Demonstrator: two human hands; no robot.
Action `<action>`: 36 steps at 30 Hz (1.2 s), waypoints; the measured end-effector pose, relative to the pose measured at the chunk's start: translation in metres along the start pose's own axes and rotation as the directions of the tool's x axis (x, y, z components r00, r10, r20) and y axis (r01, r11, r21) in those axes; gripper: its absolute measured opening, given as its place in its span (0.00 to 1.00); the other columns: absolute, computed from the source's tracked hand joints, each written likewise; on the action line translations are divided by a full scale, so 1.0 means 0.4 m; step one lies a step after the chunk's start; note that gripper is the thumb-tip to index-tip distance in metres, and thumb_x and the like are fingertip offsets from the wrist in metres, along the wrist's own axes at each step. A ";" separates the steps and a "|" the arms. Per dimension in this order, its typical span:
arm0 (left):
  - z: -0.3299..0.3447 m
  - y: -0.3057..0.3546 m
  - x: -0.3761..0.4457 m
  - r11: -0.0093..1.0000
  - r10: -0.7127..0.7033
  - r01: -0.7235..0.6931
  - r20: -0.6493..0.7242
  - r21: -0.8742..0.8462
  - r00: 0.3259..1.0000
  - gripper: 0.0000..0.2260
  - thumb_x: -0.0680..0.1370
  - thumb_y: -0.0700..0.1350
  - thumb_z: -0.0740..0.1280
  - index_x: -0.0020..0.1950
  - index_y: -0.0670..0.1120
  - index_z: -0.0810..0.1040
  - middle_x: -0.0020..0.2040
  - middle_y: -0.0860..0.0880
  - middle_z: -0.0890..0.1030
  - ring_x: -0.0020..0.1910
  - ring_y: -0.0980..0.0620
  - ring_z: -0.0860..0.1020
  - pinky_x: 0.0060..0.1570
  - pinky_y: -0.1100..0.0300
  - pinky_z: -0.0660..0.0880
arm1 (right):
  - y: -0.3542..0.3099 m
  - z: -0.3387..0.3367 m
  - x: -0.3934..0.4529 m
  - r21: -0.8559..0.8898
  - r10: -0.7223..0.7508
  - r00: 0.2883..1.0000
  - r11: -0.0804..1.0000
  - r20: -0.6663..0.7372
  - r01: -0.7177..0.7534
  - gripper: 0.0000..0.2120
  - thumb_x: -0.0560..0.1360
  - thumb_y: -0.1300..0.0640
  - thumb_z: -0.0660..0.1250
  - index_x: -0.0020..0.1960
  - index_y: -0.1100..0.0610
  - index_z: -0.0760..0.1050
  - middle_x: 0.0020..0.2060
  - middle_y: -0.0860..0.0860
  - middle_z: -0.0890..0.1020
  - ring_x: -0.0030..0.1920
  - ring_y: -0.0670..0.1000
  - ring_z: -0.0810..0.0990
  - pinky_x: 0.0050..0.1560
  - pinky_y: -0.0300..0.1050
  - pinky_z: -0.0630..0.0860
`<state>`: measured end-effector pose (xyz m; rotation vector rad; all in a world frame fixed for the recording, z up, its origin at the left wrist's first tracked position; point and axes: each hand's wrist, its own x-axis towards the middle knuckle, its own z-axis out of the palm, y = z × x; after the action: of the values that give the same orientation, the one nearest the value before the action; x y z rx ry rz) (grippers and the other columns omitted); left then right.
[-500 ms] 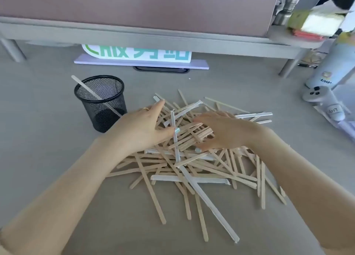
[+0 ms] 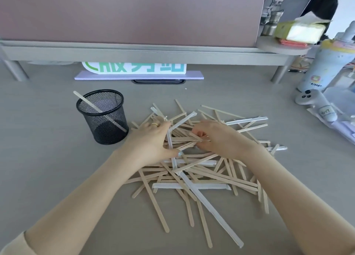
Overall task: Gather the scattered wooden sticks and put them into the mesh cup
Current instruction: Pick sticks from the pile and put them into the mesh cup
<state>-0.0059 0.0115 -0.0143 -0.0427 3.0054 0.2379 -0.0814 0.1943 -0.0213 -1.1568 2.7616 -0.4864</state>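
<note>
A heap of wooden sticks (image 2: pixel 203 177), some in white paper wrappers, lies scattered on the grey desk. The black mesh cup (image 2: pixel 102 120) stands upright to the left of the heap, with one stick (image 2: pixel 90 102) leaning inside it. My left hand (image 2: pixel 151 141) is on the heap's upper left part, thumb and fingers curved round a few sticks. My right hand (image 2: pixel 222 139) faces it from the right, its fingers curled into the same cluster of sticks. The stick ends under both palms are hidden.
A raised grey shelf (image 2: pixel 134 52) spans the back, with a green-lettered sign (image 2: pixel 134 68) beneath it. At the right are a white controller (image 2: pixel 315 102), a pale bottle (image 2: pixel 324 64) and a tissue pack (image 2: pixel 299 30). Bare desk lies left of and in front of the cup.
Both hands have closed in a little on the sticks at the top of the heap, the right fingers curling further in. The view has shifted slightly; the cup has not moved.
</note>
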 end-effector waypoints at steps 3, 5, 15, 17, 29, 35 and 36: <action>0.001 0.004 -0.002 0.998 0.014 -0.016 -0.031 -0.053 0.999 0.33 0.73 0.59 0.64 0.74 0.51 0.55 0.69 0.47 0.71 0.67 0.47 0.68 0.63 0.50 0.69 | 0.000 -0.003 0.000 -0.044 -0.053 0.999 0.998 0.000 0.053 0.06 0.73 0.58 0.64 0.40 0.57 0.69 0.38 0.49 0.73 0.40 0.52 0.72 0.45 0.50 0.71; 0.001 0.008 -0.002 0.996 0.015 -0.020 -0.051 -0.084 0.999 0.29 0.74 0.57 0.65 0.71 0.52 0.58 0.62 0.48 0.75 0.59 0.48 0.72 0.55 0.52 0.72 | -0.004 -0.005 -0.001 -0.061 -0.090 0.996 0.994 -0.001 0.090 0.06 0.74 0.58 0.62 0.40 0.56 0.67 0.39 0.48 0.73 0.41 0.53 0.73 0.44 0.50 0.70; -0.075 -0.009 0.011 0.956 -0.180 0.137 -0.150 -0.260 0.972 0.24 0.77 0.55 0.60 0.71 0.56 0.58 0.67 0.53 0.67 0.56 0.54 0.76 0.53 0.54 0.75 | 0.037 -0.097 -0.011 -0.042 -0.026 0.999 0.999 -0.046 0.024 0.07 0.79 0.59 0.52 0.54 0.58 0.67 0.37 0.53 0.77 0.39 0.58 0.76 0.40 0.49 0.72; -0.081 -0.008 0.032 0.950 -0.273 0.255 -0.083 -0.179 0.958 0.25 0.76 0.58 0.59 0.71 0.52 0.62 0.69 0.50 0.67 0.61 0.51 0.73 0.58 0.54 0.71 | 0.048 -0.111 -0.013 -0.002 -0.031 0.999 1.000 -0.041 0.031 0.05 0.80 0.60 0.52 0.50 0.59 0.66 0.30 0.49 0.69 0.32 0.53 0.69 0.33 0.48 0.62; -0.025 0.051 0.109 0.914 -0.404 0.400 0.087 0.061 0.910 0.27 0.72 0.64 0.62 0.65 0.50 0.67 0.60 0.50 0.76 0.55 0.50 0.75 0.54 0.53 0.75 | 0.024 -0.158 -0.012 0.531 0.064 0.966 0.844 -0.252 0.082 0.19 0.78 0.48 0.57 0.32 0.52 0.58 0.25 0.47 0.64 0.26 0.49 0.60 0.26 0.41 0.58; 0.002 0.059 0.136 0.893 -0.450 0.450 0.007 0.011 0.893 0.29 0.72 0.67 0.57 0.65 0.49 0.67 0.59 0.48 0.77 0.57 0.47 0.76 0.53 0.52 0.75 | 0.028 -0.170 -0.007 0.622 0.144 0.944 0.780 -0.296 0.076 0.20 0.76 0.49 0.60 0.32 0.54 0.56 0.24 0.47 0.60 0.25 0.47 0.56 0.22 0.38 0.54; 0.011 0.060 0.139 0.892 -0.452 0.453 -0.022 0.010 0.892 0.29 0.73 0.65 0.57 0.66 0.47 0.67 0.60 0.48 0.77 0.58 0.46 0.76 0.54 0.51 0.75 | 0.025 -0.169 -0.008 0.617 0.143 0.945 0.784 -0.295 0.075 0.20 0.76 0.50 0.61 0.31 0.54 0.56 0.23 0.47 0.60 0.25 0.47 0.56 0.22 0.38 0.54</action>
<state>-0.0615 0.0348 -0.0220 -0.7380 2.9035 0.1630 -0.1008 0.2200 0.0393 -0.9051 2.4956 -1.5725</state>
